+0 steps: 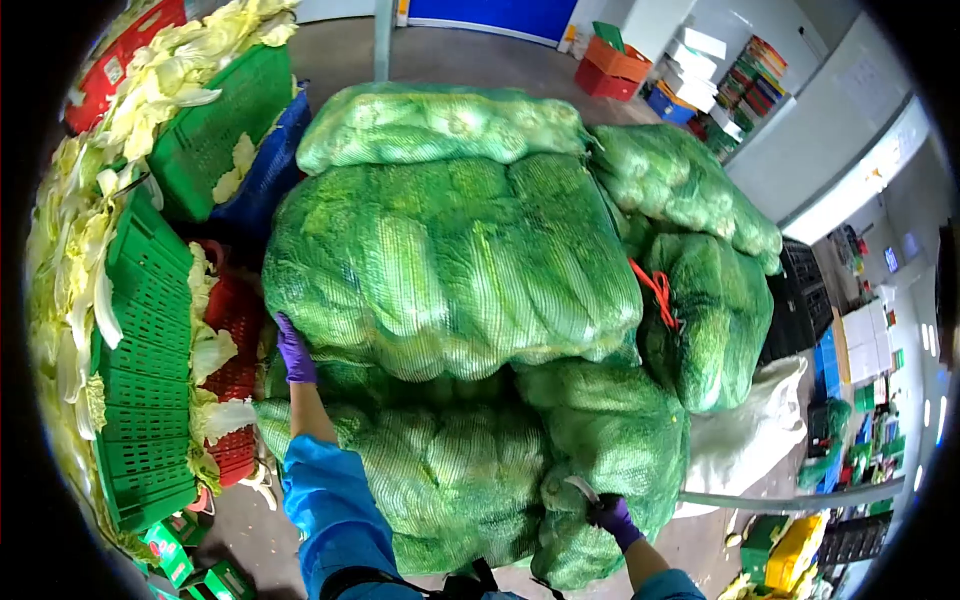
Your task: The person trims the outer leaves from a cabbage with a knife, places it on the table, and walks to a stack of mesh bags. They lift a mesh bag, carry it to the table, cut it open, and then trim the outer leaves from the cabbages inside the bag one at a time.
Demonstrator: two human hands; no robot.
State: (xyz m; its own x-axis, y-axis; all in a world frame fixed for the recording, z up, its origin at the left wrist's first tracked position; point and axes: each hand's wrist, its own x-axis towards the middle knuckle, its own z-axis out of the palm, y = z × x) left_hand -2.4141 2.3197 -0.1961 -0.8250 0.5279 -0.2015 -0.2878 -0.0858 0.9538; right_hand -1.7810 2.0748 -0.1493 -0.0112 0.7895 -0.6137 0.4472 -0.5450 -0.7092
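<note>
A large green mesh sack of Chinese cabbages [450,260] lies across the top of a pile of similar sacks. My left hand [293,350], in a purple glove, rests against the sack's lower left corner with its fingers stretched out along the side. In my right hand [617,520], also purple-gloved, is a small knife [582,489] with a curved blade pointing up and left. The knife is just over a lower mesh sack [600,430] at the front right. Another lower sack [450,480] lies in front of me.
Green crates [150,350] heaped with loose cabbage leaves stand along the left, beside a red crate [232,350]. More filled sacks [690,185] lie at the back right, one with a red tie [655,290]. A metal rail [790,498] and white sack [750,430] are at right.
</note>
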